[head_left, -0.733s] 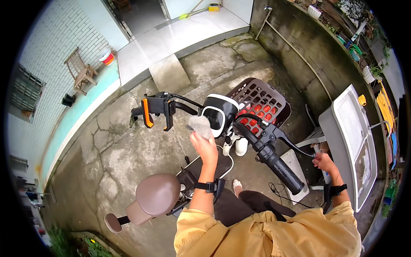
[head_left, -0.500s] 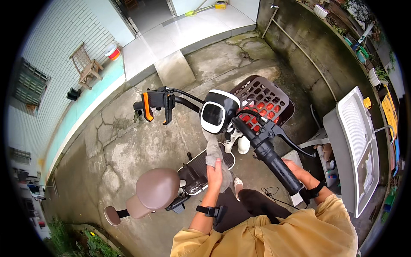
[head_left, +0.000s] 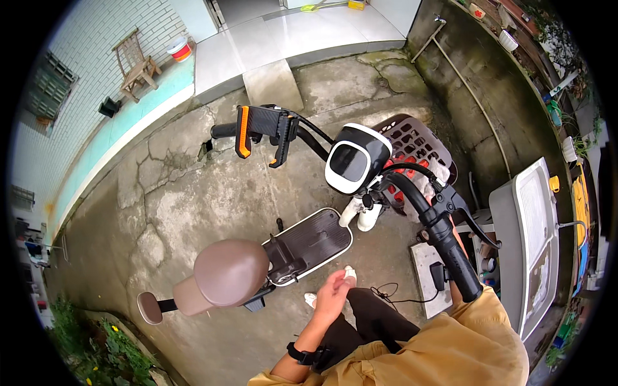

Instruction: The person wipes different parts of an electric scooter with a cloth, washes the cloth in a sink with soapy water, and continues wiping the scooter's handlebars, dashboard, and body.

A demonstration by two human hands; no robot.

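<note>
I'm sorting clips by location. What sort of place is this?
Most likely a home's outdoor yard: there is cracked grey concrete ground, a slatted brown wooden chair by a white brick wall, and a grey-and-white sink standing outdoors.

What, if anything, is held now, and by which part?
The left hand holds nothing. The right hand is obscured behind the curved black handlebar, so its hold cannot be told.

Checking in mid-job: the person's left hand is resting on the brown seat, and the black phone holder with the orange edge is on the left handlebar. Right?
Not quite: the left hand isn't on the brown seat; the head view shows it apart from it, near the dark trousers. The black phone holder is on the left handlebar, as you said.
</note>
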